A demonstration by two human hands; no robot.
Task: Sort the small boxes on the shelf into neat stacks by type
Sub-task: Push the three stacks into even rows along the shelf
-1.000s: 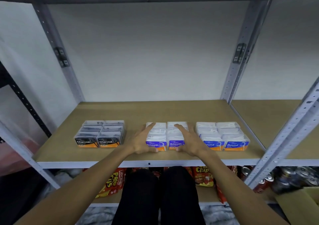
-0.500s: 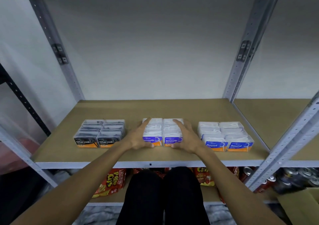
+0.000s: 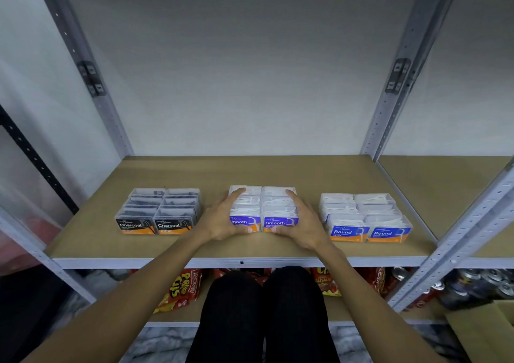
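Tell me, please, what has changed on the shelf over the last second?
The left hand and right hand, pressing its sides throughout, slid the block of clear purple-labelled Smooth boxes slightly left and back, away from the clear blue-labelled Round boxes. Those and the black Charcoal boxes stayed put.
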